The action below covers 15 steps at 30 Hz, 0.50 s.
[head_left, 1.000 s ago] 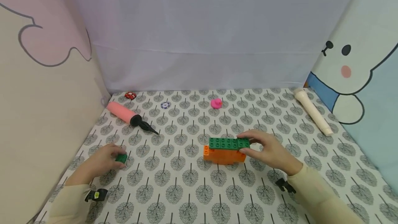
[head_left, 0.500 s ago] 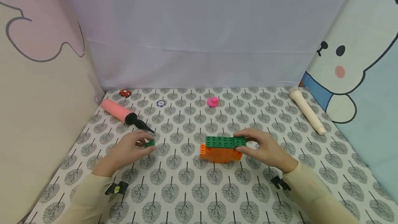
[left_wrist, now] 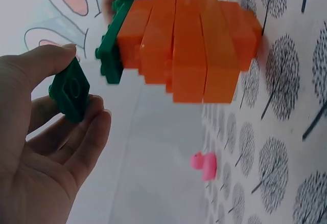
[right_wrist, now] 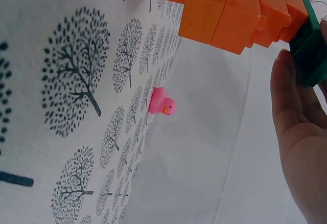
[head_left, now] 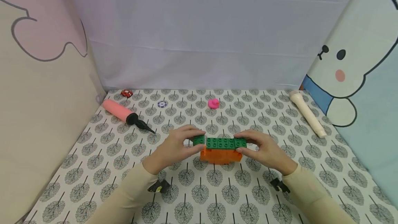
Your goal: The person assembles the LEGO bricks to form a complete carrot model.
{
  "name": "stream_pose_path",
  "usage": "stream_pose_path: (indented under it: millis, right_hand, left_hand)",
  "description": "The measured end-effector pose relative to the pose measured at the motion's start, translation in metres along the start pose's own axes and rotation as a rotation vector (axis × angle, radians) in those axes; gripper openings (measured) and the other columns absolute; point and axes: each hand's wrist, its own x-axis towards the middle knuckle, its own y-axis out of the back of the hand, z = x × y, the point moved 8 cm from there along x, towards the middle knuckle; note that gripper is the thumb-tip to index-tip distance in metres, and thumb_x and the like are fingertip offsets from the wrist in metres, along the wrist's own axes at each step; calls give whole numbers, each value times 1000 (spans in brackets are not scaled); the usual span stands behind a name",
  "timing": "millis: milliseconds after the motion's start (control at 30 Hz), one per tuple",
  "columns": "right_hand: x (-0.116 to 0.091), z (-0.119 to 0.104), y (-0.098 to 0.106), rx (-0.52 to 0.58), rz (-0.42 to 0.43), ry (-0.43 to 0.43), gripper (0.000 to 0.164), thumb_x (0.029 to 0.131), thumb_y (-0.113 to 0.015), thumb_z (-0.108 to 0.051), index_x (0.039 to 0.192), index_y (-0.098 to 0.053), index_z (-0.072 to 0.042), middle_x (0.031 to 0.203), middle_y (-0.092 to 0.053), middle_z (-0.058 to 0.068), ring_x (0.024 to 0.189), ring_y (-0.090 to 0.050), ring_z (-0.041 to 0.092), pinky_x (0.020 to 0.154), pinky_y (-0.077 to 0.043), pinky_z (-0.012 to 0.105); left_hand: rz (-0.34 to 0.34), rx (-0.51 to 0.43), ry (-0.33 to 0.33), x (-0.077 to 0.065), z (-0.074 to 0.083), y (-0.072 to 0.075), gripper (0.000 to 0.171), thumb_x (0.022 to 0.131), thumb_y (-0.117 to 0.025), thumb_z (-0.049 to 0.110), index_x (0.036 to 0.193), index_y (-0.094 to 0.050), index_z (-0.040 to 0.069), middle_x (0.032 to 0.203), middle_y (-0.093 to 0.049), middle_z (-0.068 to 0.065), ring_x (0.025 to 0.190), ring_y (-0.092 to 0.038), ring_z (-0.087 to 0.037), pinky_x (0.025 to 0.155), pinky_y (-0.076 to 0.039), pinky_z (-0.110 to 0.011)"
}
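An orange block structure (head_left: 220,156) stands on the patterned cloth, stepped in layers of bricks, with a row of flat green bricks (head_left: 220,143) along its top. My left hand (head_left: 177,146) pinches a small green building brick (left_wrist: 74,90) between thumb and fingers, just left of the row. In the left wrist view a gap shows between that brick and the structure, and its hollow underside is visible. At the right end of the row, my right hand (head_left: 264,149) grips the end green brick (right_wrist: 309,52) with thumb and fingers; part of it overhangs the orange bricks.
Behind the structure sits a pink rubber duck (head_left: 213,103). A pink hand pump (head_left: 119,111) with a black nozzle lies at left, near a red toy car (head_left: 126,93) and a poker chip (head_left: 162,104). A cream-coloured stick (head_left: 308,113) lies at far right.
My left hand has carried the small green brick rightward from the left of the cloth to beside the structure's top. The right hand keeps its grip at the right end.
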Motion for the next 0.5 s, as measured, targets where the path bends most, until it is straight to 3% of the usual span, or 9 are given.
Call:
stream_pose_path:
  millis: [300,500]
  right_hand:
    - [0,0,0,7,6,14,41,88,-76,-7,127,-66,-11,121,-66,2,105,-65,13,96,-54,26]
    - [0,-1,0,23,14,27,41,87,-75,-5,127,-66,-10,120,-66,3,105,-65,13,96,-53,25]
  left_hand:
    - [6,16,42,4,1,-14,45,86,-78,30,127,-68,12,119,-69,2,106,-62,-10,95,-53,-27]
    - [-32,10,59,8,-1,-19,47,88,-76,34,130,-66,13,117,-70,3,100,-64,-7,91,-55,-26]
